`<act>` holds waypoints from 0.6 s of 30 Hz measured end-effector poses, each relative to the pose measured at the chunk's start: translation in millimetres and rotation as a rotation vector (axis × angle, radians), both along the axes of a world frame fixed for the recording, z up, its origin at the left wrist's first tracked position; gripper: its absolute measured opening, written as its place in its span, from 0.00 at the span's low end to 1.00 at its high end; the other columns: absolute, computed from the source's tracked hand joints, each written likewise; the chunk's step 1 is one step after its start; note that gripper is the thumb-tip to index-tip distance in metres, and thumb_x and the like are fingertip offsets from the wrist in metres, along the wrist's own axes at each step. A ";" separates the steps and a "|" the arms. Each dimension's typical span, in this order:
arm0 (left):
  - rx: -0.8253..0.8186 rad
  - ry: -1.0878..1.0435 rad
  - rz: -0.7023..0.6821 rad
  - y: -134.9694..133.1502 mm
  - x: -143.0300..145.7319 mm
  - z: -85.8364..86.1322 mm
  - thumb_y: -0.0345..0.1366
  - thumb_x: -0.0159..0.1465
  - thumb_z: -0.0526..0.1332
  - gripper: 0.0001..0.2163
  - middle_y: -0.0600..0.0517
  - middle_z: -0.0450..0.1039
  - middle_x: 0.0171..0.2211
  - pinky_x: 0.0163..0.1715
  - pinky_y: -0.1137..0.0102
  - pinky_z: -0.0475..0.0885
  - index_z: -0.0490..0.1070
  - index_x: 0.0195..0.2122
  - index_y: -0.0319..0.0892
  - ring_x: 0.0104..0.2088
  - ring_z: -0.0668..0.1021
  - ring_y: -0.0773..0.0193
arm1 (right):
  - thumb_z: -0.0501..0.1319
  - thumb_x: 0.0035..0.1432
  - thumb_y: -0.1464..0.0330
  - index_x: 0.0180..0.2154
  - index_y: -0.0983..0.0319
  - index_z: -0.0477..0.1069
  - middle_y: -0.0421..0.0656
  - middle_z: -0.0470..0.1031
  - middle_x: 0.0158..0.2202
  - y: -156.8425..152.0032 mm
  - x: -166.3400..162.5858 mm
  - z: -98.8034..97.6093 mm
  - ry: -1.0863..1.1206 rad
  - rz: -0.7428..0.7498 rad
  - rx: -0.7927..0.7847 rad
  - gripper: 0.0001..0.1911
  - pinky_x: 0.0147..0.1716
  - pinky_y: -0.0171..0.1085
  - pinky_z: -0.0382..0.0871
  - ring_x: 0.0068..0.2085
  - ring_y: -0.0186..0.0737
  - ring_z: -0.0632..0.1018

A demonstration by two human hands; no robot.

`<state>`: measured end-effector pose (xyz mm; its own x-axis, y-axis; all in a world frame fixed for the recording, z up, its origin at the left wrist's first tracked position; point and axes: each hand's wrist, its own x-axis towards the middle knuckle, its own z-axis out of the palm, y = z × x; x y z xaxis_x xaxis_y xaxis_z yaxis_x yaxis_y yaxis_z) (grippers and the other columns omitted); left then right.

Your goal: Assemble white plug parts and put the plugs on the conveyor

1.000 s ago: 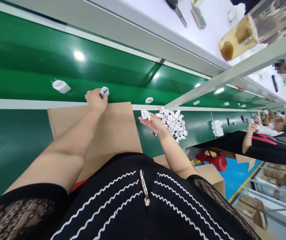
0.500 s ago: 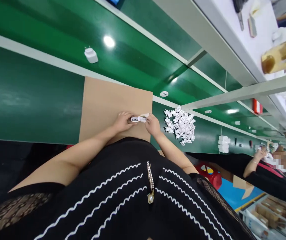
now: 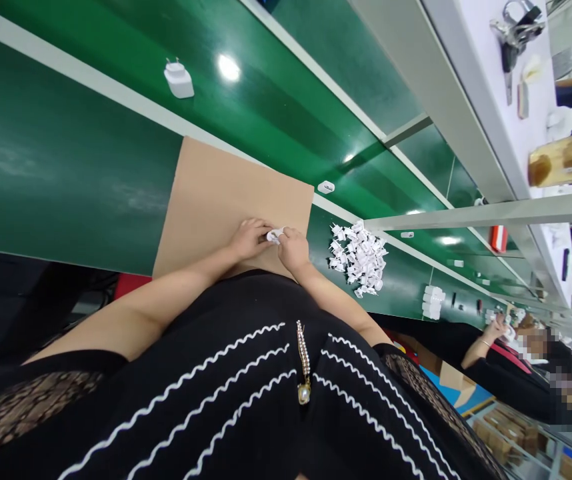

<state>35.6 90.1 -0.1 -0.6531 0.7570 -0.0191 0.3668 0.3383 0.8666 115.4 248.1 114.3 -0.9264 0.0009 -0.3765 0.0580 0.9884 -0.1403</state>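
My left hand (image 3: 249,239) and my right hand (image 3: 293,249) meet over a brown cardboard sheet (image 3: 216,200) on the green bench. Both grip a small white charger shell (image 3: 275,235) between their fingertips; most of it is hidden by the fingers. To the right of my right hand lies a pile of several small white plug parts (image 3: 361,259). A finished white charger (image 3: 179,79) lies on the green conveyor belt (image 3: 276,100) beyond the cardboard. Another white shell (image 3: 326,187) rests on the belt further right.
A stack of white parts (image 3: 432,302) sits further along the bench. A co-worker's hand (image 3: 493,329) works at the far right. A grey frame bar (image 3: 476,215) crosses above the belt. A white shelf (image 3: 491,73) holds tools and an amber container (image 3: 563,159).
My left hand came back from the belt with a white shell and met my right hand over the cardboard. The two hands have since closed tighter around the part.
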 end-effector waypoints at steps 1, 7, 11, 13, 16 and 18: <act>0.002 0.000 0.002 0.2 0.3 0.8 0.55 0.69 0.61 0.21 0.44 0.80 0.55 0.60 0.49 0.67 0.82 0.53 0.47 0.57 0.76 0.46 | 0.55 0.71 0.75 0.50 0.63 0.80 0.54 0.79 0.49 -0.9 0.2 1.6 -0.007 -0.003 0.008 0.16 0.53 0.45 0.70 0.52 0.52 0.75; 0.024 0.003 0.018 1.2 1.6 2.6 0.58 0.69 0.61 0.24 0.44 0.81 0.54 0.59 0.50 0.67 0.82 0.53 0.47 0.56 0.77 0.46 | 0.55 0.69 0.76 0.48 0.64 0.81 0.55 0.78 0.49 3.1 -0.7 5.0 0.016 -0.021 0.014 0.16 0.53 0.46 0.71 0.52 0.53 0.75; 0.028 0.005 0.016 0.8 1.1 0.1 0.58 0.69 0.61 0.23 0.44 0.80 0.55 0.59 0.50 0.67 0.82 0.53 0.47 0.57 0.77 0.46 | 0.55 0.69 0.76 0.48 0.63 0.81 0.54 0.78 0.49 3.1 -4.0 2.6 -0.009 0.007 0.012 0.16 0.53 0.46 0.71 0.52 0.53 0.75; 0.032 0.008 0.009 0.7 0.8 -0.9 0.57 0.69 0.60 0.23 0.44 0.80 0.55 0.59 0.50 0.67 0.82 0.53 0.47 0.56 0.77 0.46 | 0.55 0.70 0.76 0.51 0.63 0.80 0.55 0.78 0.49 0.5 -4.5 2.5 -0.024 0.029 0.007 0.17 0.54 0.46 0.71 0.53 0.53 0.75; 0.038 0.011 0.013 1.0 0.6 -1.9 0.57 0.69 0.61 0.22 0.44 0.81 0.54 0.59 0.49 0.67 0.82 0.52 0.47 0.56 0.77 0.46 | 0.55 0.70 0.76 0.53 0.63 0.79 0.55 0.77 0.50 -2.7 -3.4 3.9 -0.026 0.025 0.015 0.17 0.54 0.46 0.71 0.53 0.53 0.75; 0.037 0.005 0.019 1.3 0.8 -2.1 0.58 0.68 0.61 0.23 0.44 0.81 0.54 0.59 0.49 0.67 0.82 0.53 0.48 0.56 0.77 0.46 | 0.56 0.69 0.76 0.52 0.63 0.79 0.55 0.77 0.50 -2.6 -2.4 4.8 -0.023 0.008 0.024 0.17 0.54 0.47 0.71 0.53 0.53 0.75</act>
